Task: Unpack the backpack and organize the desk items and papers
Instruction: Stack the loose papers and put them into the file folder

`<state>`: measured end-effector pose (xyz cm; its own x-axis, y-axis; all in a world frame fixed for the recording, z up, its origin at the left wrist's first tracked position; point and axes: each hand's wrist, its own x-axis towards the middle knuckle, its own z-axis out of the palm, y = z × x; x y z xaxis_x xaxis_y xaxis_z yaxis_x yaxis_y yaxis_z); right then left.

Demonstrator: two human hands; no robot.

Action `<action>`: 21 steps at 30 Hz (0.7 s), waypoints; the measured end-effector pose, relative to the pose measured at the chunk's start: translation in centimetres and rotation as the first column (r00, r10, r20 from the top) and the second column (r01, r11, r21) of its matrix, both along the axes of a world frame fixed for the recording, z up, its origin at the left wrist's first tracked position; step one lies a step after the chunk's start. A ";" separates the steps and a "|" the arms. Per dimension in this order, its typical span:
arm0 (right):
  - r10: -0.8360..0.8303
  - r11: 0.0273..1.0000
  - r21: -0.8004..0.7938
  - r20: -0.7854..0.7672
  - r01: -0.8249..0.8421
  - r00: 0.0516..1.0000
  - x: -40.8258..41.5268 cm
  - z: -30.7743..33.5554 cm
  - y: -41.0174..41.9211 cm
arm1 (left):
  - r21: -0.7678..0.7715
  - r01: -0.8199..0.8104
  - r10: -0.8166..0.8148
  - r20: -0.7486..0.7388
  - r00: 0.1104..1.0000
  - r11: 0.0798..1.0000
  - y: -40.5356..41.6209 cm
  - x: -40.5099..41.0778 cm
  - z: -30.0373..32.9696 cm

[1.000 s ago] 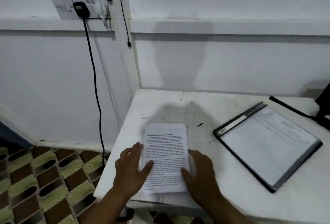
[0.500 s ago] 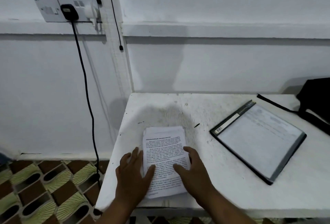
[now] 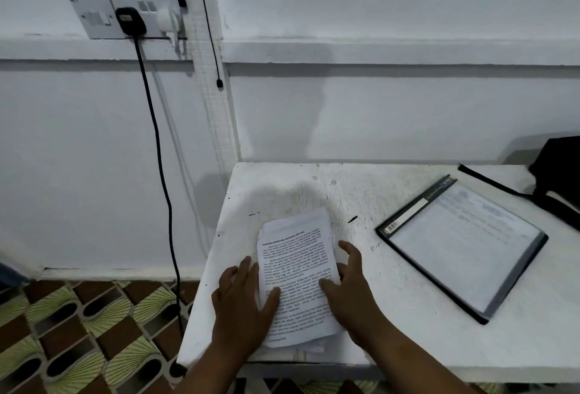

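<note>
Tiled floor (image 3: 62, 331) lay far left of the left hand, brown and green pattern. Above that, on the wall, a socket plate (image 3: 122, 15) carried a black plug (image 3: 130, 20); its cable (image 3: 160, 174) dropped down the wall to the floor, left of the worktop (image 3: 408, 331).

Left hand (image 3: 241, 309) lay flat at the left edge of the papers (image 3: 298, 283), fingers straight and spread wide, thumb resting across the printed top sheet. It gripped nothing; it pressed on the stack.

Papers sat between the two hands, near the front left corner of the worktop, stack slightly fanned, top sheet covered in printed text, edges uneven at top and bottom.

Right hand (image 3: 351, 296) rested against the right edge of the papers, fingers loose and spread, thumb on the top sheet. Held open, palm down on the stack and worktop.

Small dark mark (image 3: 352, 219) on the worktop just beyond the right hand.

Further right of the right hand, well apart from it, a black-edged folder (image 3: 464, 246) lay flat and angled, clear cover showing a blurred page. Beyond it, at the far right edge, the black backpack (image 3: 561, 170) sat on the worktop, a strap (image 3: 489, 181) trailing toward the folder.
</note>
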<state>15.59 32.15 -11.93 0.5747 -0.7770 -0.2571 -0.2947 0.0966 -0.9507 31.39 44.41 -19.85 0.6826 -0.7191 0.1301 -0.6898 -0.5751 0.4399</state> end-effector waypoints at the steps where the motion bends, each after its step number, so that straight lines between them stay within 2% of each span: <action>1: 0.033 0.999 -0.036 0.005 -0.032 0.999 0.0 0.0 0.3 | -0.001 -0.001 0.001 0.000 1.000 1.000 0.0 0.0 -0.1; 6: 0.142 0.988 -0.056 0.006 -0.141 0.990 -0.5 -0.5 -0.4 | -0.035 0.002 -0.004 -0.036 0.999 0.999 0.0 0.0 0.2; 11: 0.093 0.960 0.259 0.063 -0.106 0.994 -0.7 -0.6 -1.4 | -0.086 -0.013 0.001 -0.136 0.991 0.996 0.3 -0.1 0.9; 13: 0.077 0.961 0.261 0.085 -0.097 0.993 -0.8 -0.4 -1.3 | -0.099 0.001 -0.018 -0.175 0.984 0.995 0.4 -0.2 1.4; 16: 0.113 0.970 0.203 0.131 -0.138 0.985 -1.1 0.4 -1.0 | -0.129 0.025 -0.068 -0.337 0.939 0.991 0.4 0.4 2.0; 17: 0.124 0.970 0.191 0.145 -0.151 0.982 -1.2 0.9 -1.1 | -0.171 0.049 -0.120 -0.437 0.891 0.984 0.3 0.6 2.5; 18: 0.132 0.969 0.188 0.160 -0.162 0.978 -1.2 1.4 -1.3 | -0.247 0.043 -0.181 -0.572 0.800 0.968 0.3 0.7 3.2; 19: 0.132 0.967 0.194 0.178 -0.166 0.975 -1.2 1.8 -1.5 | -0.337 -0.006 -0.247 -0.701 0.669 0.941 0.2 0.7 4.0; 21: 0.113 0.961 0.224 0.219 -0.162 0.969 -1.2 2.5 -2.2 | -0.426 -0.156 -0.322 -0.837 0.443 0.891 -0.1 0.8 5.5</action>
<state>14.36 29.99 -9.40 0.7307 -0.6170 -0.2923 -0.1256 0.2994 -0.9458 32.16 44.31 -14.35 0.5292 -0.8194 -0.2201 0.1729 -0.1498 0.9735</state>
